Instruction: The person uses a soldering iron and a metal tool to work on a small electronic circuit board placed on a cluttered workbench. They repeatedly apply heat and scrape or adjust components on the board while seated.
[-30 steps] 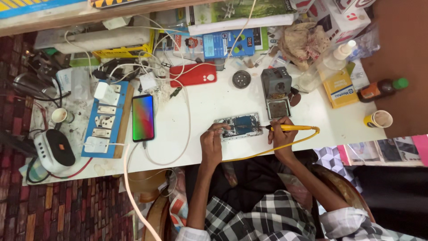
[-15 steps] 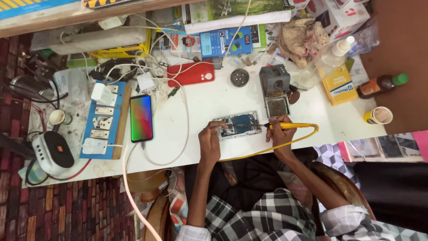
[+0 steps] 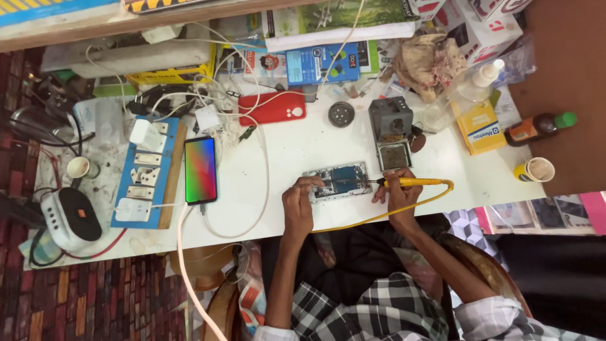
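- Both hands work at the front edge of the white desk. Left hand lies with fingers curled, fingertips pressing on the near left end of the opened phone; it pins the phone and grips nothing else.
- Right hand is closed around the yellow soldering iron, tip pointing left and meeting the right end of the phone; whether it touches the board cannot be told.
- Opened phone lies flat, back cover off, just below the grey iron stand; a lit phone lies well to the left beside the blue switch board.
- Step in hand, as judged: soldering a point on the exposed board. The next move calls for a steady tip and a firm hold-down by the left hand.
- Against the earlier frames: the grip, the tip position and the phone's place are unchanged; only the camera view has shifted slightly.
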